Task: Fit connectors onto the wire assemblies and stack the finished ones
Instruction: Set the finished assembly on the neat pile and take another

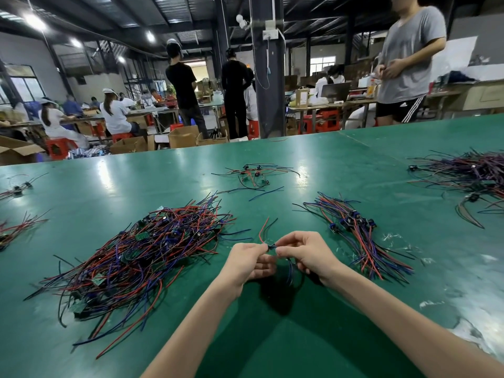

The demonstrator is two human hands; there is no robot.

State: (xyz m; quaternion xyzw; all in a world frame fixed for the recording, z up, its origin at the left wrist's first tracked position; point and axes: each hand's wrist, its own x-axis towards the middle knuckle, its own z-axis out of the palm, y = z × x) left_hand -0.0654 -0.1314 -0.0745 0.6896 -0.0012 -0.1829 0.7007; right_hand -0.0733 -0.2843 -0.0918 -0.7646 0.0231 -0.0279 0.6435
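My left hand and my right hand meet above the green table, both pinching one small wire assembly. Its red and dark wires stick up behind my fingers, and blue wires hang down below my right hand. A big tangled heap of red, blue and black wire assemblies with small green boards lies to the left of my hands. To the right lies a neater stack of assemblies with dark connectors.
A small cluster of wired connectors sits further back at the middle. Another large wire pile lies at the far right, and small bundles at the left edge. A person in a grey shirt stands beyond the table.
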